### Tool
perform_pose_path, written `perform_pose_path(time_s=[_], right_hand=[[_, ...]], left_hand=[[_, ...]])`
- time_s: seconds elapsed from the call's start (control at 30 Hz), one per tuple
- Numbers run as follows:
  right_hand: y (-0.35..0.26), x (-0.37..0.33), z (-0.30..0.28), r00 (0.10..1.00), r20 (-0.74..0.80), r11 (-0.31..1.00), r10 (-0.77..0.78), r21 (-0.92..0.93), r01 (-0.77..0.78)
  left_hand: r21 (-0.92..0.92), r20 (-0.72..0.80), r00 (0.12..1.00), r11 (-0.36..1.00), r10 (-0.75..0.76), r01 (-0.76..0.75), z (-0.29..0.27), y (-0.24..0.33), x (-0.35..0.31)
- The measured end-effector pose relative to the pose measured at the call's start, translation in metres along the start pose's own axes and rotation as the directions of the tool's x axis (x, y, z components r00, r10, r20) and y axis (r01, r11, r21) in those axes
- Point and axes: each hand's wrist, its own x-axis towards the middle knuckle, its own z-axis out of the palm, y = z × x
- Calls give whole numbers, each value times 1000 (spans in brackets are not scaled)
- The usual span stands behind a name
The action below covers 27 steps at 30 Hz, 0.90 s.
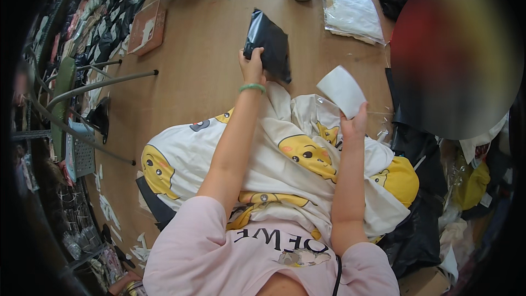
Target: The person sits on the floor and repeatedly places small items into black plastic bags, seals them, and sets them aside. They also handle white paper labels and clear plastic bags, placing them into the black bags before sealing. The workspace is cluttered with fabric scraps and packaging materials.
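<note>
Wooden bench (203,49) carries cartoon-print fabric (274,164). Left hand (252,66) grips a black plastic pouch (268,44) above the bench; right hand (353,126) pinches a white label sheet (341,90). Hands are apart.

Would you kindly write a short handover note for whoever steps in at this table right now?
Left hand: holds a black plastic bag above the wooden table.
Right hand: holds a white label by its lower edge.
Cream cloth with yellow cartoon prints lies bunched in front of the person, beneath both forearms.
Done: bag and label are both in hand.
Left: label is not yet on the bag.
</note>
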Motion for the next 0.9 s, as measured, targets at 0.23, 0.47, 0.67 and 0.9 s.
perform_pose_path(time_s=[0.23,0.47,0.67,0.9], right_hand=[[-7,7,19,841,41,796,-540,-300,526],[67,-40,43,843,452,409,-292,-738,537],[78,-48,36,725,689,810,22,-437,391],[79,-70,38,697,711,811,95,-461,360]], left_hand=[[162,161,986,984,51,-77,18,54,-104],[267,273,960,955,55,-131,33,12,-145],[195,303,950,972,72,-135,41,8,-166],[203,272,962,975,33,-90,45,11,-164]])
